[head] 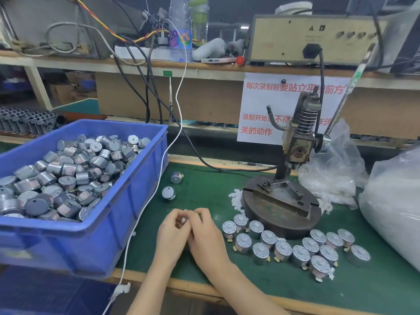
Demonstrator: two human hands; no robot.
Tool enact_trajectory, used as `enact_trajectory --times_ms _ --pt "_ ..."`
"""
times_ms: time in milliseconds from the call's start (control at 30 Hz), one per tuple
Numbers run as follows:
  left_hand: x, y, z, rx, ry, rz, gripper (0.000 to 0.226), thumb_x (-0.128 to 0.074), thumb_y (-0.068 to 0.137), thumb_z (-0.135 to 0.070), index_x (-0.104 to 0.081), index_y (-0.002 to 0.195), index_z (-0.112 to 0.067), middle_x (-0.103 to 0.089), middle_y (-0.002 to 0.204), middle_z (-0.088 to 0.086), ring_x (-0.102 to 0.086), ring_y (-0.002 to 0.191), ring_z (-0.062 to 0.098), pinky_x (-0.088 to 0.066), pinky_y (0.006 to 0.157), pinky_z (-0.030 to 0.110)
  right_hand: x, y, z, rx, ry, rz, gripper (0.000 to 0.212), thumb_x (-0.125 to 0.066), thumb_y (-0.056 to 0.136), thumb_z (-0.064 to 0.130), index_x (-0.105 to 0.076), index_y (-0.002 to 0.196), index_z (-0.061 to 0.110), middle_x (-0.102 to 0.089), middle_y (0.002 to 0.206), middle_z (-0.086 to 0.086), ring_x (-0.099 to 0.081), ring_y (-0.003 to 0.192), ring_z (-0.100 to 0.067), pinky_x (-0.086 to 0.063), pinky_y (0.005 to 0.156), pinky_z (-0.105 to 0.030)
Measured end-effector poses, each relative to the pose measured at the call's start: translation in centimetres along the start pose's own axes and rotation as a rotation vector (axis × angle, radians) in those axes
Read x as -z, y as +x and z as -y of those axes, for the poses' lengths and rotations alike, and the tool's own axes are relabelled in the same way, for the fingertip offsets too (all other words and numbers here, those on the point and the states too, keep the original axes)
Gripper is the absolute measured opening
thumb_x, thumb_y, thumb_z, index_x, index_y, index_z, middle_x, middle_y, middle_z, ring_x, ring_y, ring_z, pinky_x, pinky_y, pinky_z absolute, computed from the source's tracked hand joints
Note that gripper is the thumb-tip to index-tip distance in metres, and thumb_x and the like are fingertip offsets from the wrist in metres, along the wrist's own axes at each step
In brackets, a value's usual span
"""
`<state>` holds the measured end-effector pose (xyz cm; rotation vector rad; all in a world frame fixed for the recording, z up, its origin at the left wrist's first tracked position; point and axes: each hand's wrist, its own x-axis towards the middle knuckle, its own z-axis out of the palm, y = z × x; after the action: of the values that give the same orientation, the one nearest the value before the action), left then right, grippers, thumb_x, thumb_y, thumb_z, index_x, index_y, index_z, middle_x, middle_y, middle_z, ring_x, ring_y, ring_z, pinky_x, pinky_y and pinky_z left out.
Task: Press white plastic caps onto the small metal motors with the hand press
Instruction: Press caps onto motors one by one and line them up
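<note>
My left hand [171, 233] and my right hand [208, 235] meet over the green mat, fingers curled together around a small motor [183, 220] with a white cap; most of it is hidden by the fingers. The hand press [297, 153] stands to the right on a round iron base [281, 214], its lever [347, 92] raised. Loose white caps [235, 198] lie at the base's left edge. Several capped motors [281, 248] stand in rows in front of the base. Two loose motors [168, 192] lie on the mat behind my hands.
A blue bin [136, 178] full of metal motors sits at the left. A white cable [145, 208] runs along its side. Clear plastic bags [391, 214] of white parts fill the right. A black cable [204, 162] crosses the mat behind the press.
</note>
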<state>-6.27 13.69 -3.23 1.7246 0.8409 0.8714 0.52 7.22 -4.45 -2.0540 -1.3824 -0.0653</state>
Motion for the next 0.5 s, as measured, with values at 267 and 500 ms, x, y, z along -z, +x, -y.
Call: enact_trajectory --times_ms 267,500 --pt "-0.2 -0.1 0.4 -0.034 -0.118 -0.010 0.039 -0.042 0.097 -0.029 -0.059 0.071 -0.005 -0.052 0.060 0.004 -0.046 0.059 0.013 -0.039 0.063 0.028 4.2 0.7 -0.3 0.158 -0.103 -0.040 0.044 -0.048 0.094 0.021 -0.043 0.136 0.010 -0.045 0.126 -0.006 -0.056 0.100 -0.028 -0.044 0.072 -0.035" --pt "-0.6 0.6 1.3 -0.012 -0.023 -0.067 0.035 -0.042 0.098 -0.021 -0.060 0.068 -0.014 -0.052 0.062 0.001 -0.049 0.061 0.015 -0.038 0.058 0.017 11.9 3.4 -7.3 -0.158 -0.108 -0.172 0.035 -0.059 0.091 0.026 -0.053 0.122 0.011 -0.049 0.118 -0.001 -0.053 0.092 -0.015 -0.039 0.082 -0.025"
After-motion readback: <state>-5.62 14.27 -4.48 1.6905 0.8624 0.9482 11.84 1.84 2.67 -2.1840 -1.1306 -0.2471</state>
